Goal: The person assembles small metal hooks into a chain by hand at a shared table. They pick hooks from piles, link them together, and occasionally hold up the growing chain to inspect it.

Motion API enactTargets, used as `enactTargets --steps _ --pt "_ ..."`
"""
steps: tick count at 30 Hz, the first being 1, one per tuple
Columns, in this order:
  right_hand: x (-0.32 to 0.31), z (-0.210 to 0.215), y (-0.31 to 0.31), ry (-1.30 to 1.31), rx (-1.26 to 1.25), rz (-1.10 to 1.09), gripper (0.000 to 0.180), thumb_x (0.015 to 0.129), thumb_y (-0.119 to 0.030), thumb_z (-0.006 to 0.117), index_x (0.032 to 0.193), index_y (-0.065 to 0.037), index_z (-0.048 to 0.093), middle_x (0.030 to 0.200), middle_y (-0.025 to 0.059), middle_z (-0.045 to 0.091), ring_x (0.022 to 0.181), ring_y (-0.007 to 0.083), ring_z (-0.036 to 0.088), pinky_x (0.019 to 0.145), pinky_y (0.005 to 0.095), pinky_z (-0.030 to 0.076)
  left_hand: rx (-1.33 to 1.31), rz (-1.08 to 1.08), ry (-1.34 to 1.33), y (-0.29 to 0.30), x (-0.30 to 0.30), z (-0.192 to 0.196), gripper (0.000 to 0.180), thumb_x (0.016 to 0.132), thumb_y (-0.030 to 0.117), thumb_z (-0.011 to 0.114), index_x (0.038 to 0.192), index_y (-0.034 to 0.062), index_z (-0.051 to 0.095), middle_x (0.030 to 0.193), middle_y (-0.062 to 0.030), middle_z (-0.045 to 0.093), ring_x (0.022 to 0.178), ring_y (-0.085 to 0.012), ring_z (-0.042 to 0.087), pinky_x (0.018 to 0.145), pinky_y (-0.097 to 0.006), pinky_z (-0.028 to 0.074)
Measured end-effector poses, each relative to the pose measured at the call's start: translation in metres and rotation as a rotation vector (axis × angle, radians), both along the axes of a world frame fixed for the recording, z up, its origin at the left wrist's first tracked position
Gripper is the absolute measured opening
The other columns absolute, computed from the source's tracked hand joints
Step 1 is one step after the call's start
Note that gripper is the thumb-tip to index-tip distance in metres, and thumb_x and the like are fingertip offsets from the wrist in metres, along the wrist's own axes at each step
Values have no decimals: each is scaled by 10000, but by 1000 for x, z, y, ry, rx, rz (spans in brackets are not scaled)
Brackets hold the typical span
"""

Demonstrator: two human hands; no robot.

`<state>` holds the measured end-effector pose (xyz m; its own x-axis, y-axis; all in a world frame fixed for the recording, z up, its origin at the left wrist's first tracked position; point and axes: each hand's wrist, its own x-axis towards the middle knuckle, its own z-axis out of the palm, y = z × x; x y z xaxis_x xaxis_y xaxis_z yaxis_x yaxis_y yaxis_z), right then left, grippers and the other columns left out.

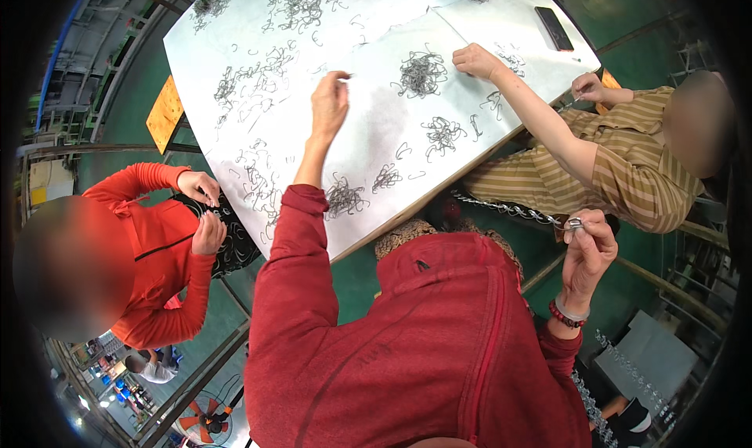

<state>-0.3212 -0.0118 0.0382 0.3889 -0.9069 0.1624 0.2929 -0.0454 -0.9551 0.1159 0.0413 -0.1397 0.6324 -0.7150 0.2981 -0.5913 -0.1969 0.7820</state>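
At twelve o'clock, left hand (330, 103) pinches one wire hook (345, 77) over table (196, 48); right hand (587, 248), four o'clock, grips linked chain (509, 209). Advice: lift singly, avoiding tangles.

The person is wearing a dark red zip-up top with long sleeves; its fabric is looking soft and slightly fuzzy. A red zipper line is running down the front on the right side, and a small dark tab is sitting near the collar. The left sleeve is ending in a ribbed cuff at the wrist. On the right wrist, a red beaded bracelet and a pale band are showing beside the pushed-back cuff.
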Motion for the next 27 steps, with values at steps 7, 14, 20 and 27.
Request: enactTargets --steps 7,14,20,27 --pt "6 11 0 37 -17 64 182 755 160 588 874 37 652 874 153 594 735 195 592 604 275 488 -175 -496 348 -31 -131 147 108 866 32 618 949 -32 646 790 -51 657 670 -98 633 582 -236 528" --pt "27 9 -18 137 -51 148 151 790 118 606 901 34 664 931 121 624 692 144 588 618 263 486 -289 -895 260 -8 -212 209 109 794 51 685 877 31 618 893 -77 619 831 -225 604 718 -315 490" --pt "29 12 -29 112 59 155 122 809 101 605 911 54 650 946 108 630 724 130 597 635 240 498 -267 -796 57 -11 -226 206 113 771 67 692 851 34 620 952 -68 610 875 -231 572 735 -330 470" --pt "25 14 -41 99 19 176 130 820 103 593 930 60 646 959 110 623 764 142 586 673 251 485 -273 -672 22 -19 -236 211 130 744 61 707 843 31 629 971 -70 601 901 -240 570 755 -329 472"
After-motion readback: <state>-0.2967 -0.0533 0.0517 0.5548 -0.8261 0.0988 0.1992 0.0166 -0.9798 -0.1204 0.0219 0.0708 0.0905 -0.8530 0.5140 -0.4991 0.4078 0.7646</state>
